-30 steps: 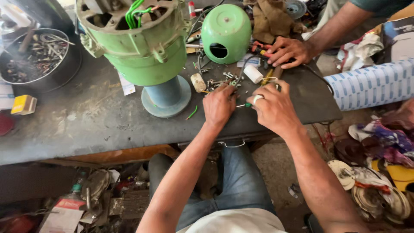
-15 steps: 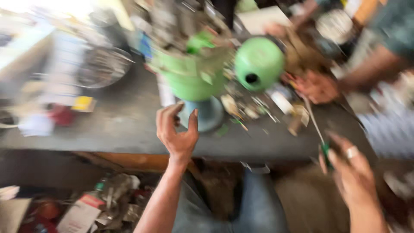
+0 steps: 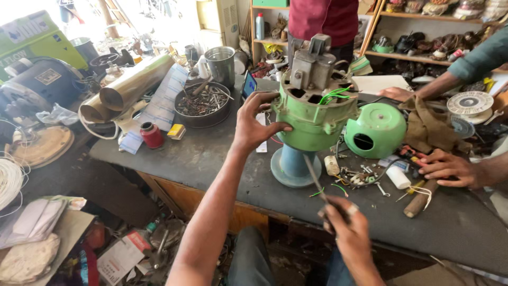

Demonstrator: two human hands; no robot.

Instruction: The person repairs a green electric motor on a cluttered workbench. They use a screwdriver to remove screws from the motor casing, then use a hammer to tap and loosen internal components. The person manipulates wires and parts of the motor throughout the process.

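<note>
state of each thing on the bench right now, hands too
green motor body: upright on its blue base, top open, wires showing
left hand: grip on the motor body's side
right hand: holding a screwdriver, tip up
green dome cover: off, lying on its side
steel cup: upright

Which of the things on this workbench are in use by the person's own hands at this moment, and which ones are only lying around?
In use:
- left hand gripping the green motor housing
- right hand holding a screwdriver

Lying about:
- green dome cover
- bowl of screws
- red spool
- rolled metal sheet
- steel cup
</note>
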